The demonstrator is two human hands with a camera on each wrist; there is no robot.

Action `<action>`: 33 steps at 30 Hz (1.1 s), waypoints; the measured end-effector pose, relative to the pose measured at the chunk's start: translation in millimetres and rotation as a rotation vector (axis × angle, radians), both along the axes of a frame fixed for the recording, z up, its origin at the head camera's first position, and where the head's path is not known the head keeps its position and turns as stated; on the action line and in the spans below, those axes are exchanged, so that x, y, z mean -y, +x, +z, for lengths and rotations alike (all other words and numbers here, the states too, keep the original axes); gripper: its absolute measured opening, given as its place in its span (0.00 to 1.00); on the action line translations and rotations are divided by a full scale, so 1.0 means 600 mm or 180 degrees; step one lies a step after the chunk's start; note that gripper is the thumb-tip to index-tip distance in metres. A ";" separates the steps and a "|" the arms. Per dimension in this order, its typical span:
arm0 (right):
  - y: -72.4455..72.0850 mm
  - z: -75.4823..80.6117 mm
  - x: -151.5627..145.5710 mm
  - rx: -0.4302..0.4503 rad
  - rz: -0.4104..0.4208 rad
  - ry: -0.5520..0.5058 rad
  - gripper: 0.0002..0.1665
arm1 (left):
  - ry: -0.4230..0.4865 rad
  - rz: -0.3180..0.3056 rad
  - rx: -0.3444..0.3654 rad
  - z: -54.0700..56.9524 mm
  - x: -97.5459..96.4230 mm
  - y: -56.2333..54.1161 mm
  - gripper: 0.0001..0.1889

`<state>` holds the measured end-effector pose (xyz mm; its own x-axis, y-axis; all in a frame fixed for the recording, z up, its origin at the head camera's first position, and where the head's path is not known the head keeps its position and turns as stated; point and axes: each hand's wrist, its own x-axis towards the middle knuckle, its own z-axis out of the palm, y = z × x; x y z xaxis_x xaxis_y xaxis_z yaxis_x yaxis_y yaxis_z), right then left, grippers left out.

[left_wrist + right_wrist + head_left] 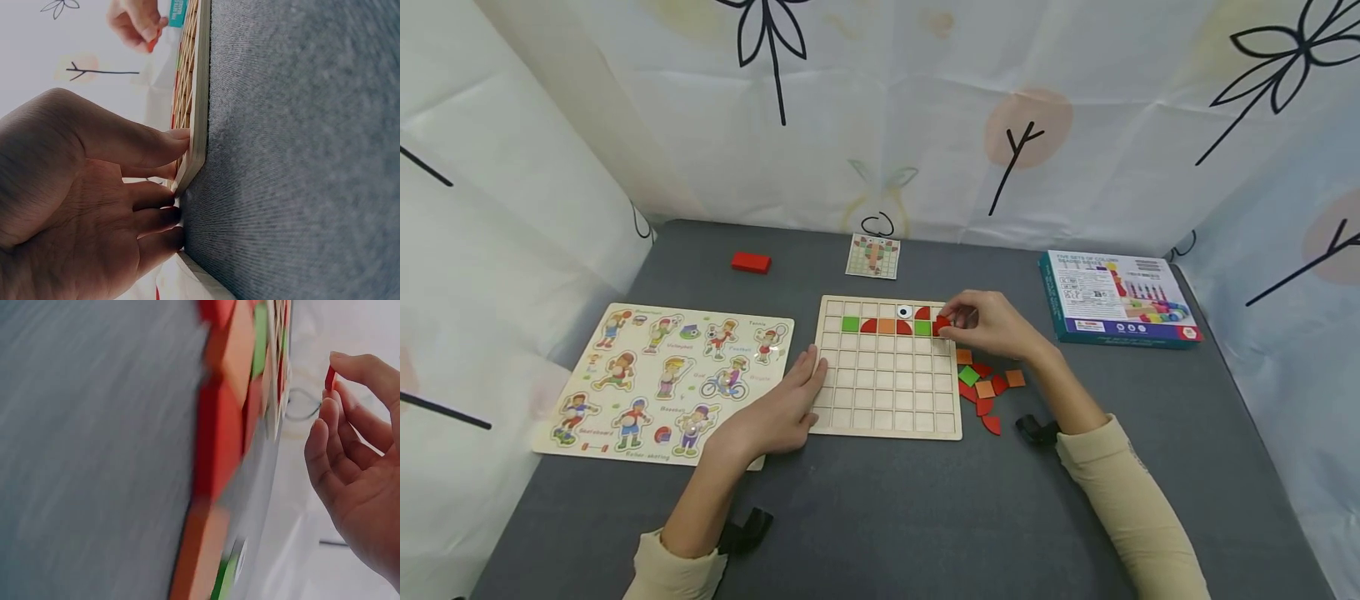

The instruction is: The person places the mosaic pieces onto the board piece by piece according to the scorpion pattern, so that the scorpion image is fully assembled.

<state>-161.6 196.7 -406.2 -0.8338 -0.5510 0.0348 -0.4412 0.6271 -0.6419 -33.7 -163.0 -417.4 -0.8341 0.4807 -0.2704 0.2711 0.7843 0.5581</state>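
A pale wooden grid board lies mid-table. Its upper rows bear a green square, an orange square, several red rounded pieces and a white eye piece. My left hand rests at the board's left edge, thumb against the rim and the other fingers loosely extended beside it. Between thumb and fingertips, my right hand pinches a small red tile over the board's upper right corner. Loose red, orange and green tiles lie along the board's right side.
A sports-figure puzzle board lies left of the grid, close to my left hand. Behind stand a red block and a small pattern card. A teal-edged box sits at the back right. Printed curtains enclose the table.
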 end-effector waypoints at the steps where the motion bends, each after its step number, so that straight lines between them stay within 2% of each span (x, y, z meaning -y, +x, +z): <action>1: -0.002 0.001 0.008 0.0004 0.0020 -0.0038 0.16 | 0.0000 0.0003 0.0003 0.000 0.000 0.000 0.41; 9: -0.021 0.001 0.080 0.0072 0.0223 -0.0210 0.14 | 0.0005 0.0009 0.0004 0.001 -0.002 0.000 0.41; 18: -0.055 -0.009 0.163 0.0142 0.0299 0.0004 0.13 | 0.0000 -0.0004 0.0011 -0.001 -0.001 -0.002 0.41; 25: -0.065 -0.012 0.215 0.0120 0.0188 0.0222 0.14 | 0.0027 -0.0043 -0.0029 -0.002 0.000 -0.002 0.40; 33: -0.067 -0.016 0.246 0.0132 0.0025 0.0503 0.15 | 0.0024 -0.0046 -0.0037 -0.002 0.000 -0.001 0.41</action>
<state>-201.9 49.3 -415.7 -0.8283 -0.5534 -0.0873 -0.4217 0.7184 -0.5533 -34.1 -163.3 -418.6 -0.8301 0.4948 -0.2572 0.2889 0.7760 0.5607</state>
